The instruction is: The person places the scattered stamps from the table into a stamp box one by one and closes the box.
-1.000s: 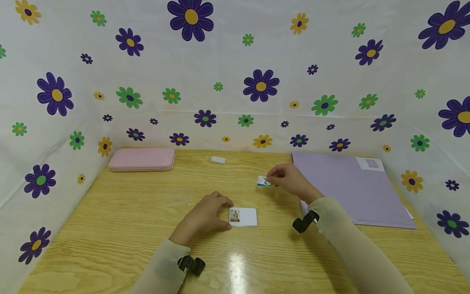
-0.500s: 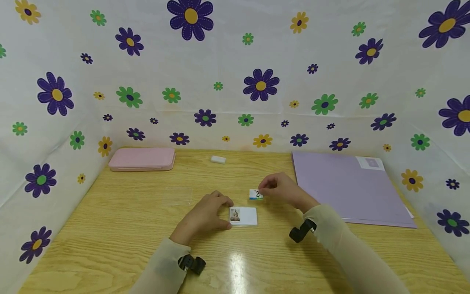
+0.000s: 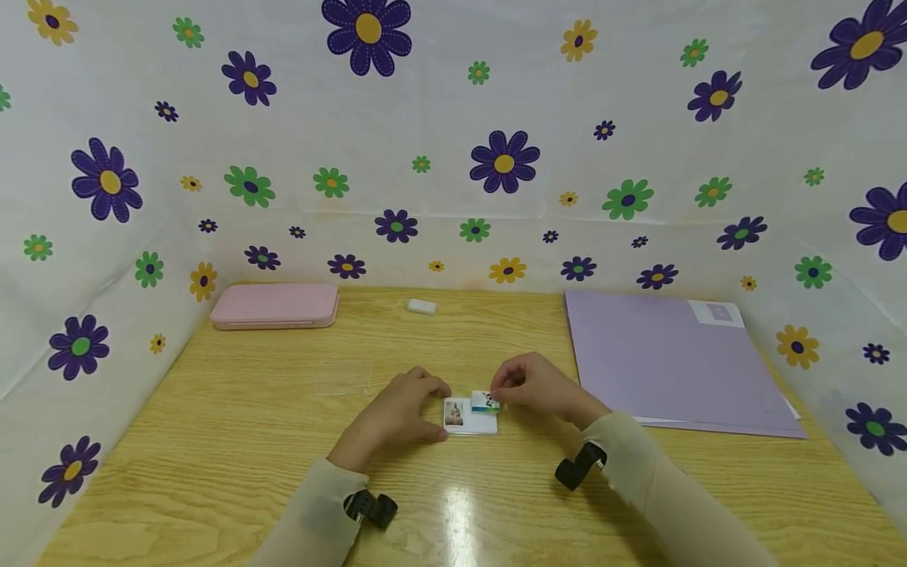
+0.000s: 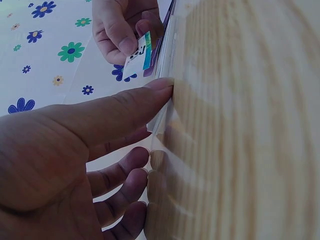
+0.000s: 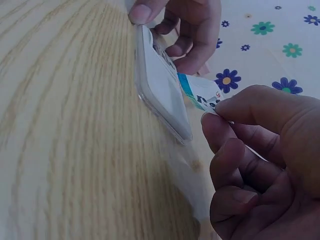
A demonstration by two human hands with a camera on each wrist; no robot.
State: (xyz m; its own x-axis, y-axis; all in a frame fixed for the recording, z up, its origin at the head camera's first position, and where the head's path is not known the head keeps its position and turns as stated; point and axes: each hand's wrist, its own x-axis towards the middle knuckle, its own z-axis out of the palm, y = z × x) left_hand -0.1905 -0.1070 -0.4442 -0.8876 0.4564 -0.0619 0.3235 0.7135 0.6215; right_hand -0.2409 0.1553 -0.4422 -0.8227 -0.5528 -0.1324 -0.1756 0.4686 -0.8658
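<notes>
A flat white rectangular slab (image 3: 468,426) with clear edges, perhaps a cased card, lies mid-table; a small brown picture (image 3: 453,413) of a figure covers its left part. My left hand (image 3: 400,409) holds the slab's left end, thumb at the near corner, forefinger at the far one. Between thumb and forefinger my right hand (image 3: 538,386) pinches a small stamp-like paper (image 3: 485,402), white with black print and a blue-green strip. This paper overlaps the slab's upper right part in the head view. From the right wrist view, the paper (image 5: 195,92) stands tilted beside the white slab (image 5: 160,82).
A clear thin sheet (image 3: 343,378) lies left of the slab. Farther back are a pink case (image 3: 275,305) and a small white block (image 3: 421,306) like an eraser. A large lilac folder (image 3: 673,362) takes up the right side. A flowered cloth (image 3: 425,118) hangs behind the table.
My right hand has brought the stamp-like paper left and nearer, from beside the folder to over the slab's right part. My left hand and the slab have stayed in place.
</notes>
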